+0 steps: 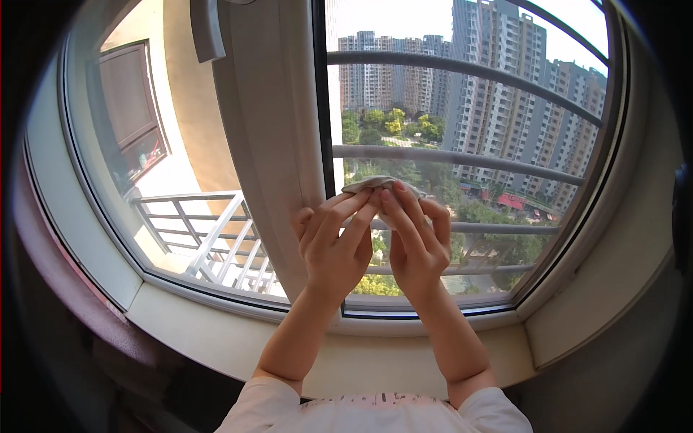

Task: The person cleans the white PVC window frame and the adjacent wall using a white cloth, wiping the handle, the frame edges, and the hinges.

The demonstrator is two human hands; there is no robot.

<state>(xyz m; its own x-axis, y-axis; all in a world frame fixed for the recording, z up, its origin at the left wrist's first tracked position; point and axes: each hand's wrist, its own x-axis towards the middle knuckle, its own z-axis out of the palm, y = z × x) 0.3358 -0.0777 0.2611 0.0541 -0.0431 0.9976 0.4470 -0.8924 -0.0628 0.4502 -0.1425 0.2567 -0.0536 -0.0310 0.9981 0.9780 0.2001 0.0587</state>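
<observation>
A crumpled, pale grey piece of thin cloth (379,182) lies bunched under the fingertips of both bare hands, in front of the clear glass pane (411,90) and just right of the wide, light-coloured window post (271,137). The left hand (333,237) and right hand (420,238) stand close together, their fingers narrowed and holding the cloth from either side, probably so that both share its grip and keep it from slipping. Whether it presses on the glass I cannot tell. Horizontal grey metal bars (469,66) run beyond the pane, likely as a guard, above the cream, flat sill (191,332)
</observation>
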